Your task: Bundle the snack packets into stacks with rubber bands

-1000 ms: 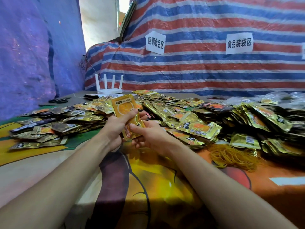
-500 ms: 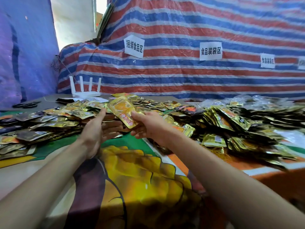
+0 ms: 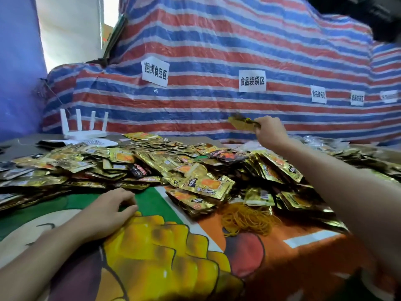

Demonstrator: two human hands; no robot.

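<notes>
Right hand carried the bundle far; left hand dropped.

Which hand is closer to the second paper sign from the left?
Right. The right hand, gripping a packet stack, is raised just below the sign; the left hand rests on the cloth, far down-left.

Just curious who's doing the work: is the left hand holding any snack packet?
No, the left hand rests empty on the tablecloth; only the right hand grips a bundle of packets.
</notes>
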